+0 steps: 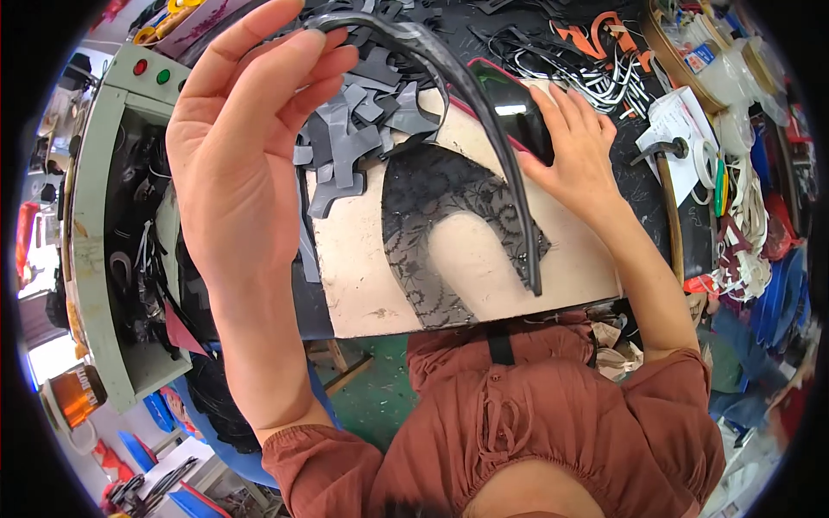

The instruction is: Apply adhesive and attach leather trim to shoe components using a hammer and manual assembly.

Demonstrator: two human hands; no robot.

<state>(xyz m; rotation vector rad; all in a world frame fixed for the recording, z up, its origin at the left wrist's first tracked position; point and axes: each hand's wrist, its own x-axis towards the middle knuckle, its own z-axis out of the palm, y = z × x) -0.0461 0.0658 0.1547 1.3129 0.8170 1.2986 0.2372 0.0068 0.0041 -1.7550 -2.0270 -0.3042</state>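
My left hand (250,129) is raised at the upper left, its thumb and fingertips pinched on one end of a long, narrow black strip (484,95). The strip arcs to the right and hangs across the board, with its lower end near the board's front right. Beneath it lies a black lace horseshoe-shaped piece (406,198), flat on the cream board (354,285). My right hand (574,147) rests beside a glossy dark phone-like slab (516,112) with a pink edge. Its fingers are stretched out, with the thumb and index finger at the slab's near right edge.
Grey-black foam offcuts (345,142) are heaped at the board's far left. White and black strips (596,78) and orange scraps (604,34) lie farther back. A hammer (669,198) and a tape roll (705,164) are at the right. A grey-green machine housing (108,173) stands left.
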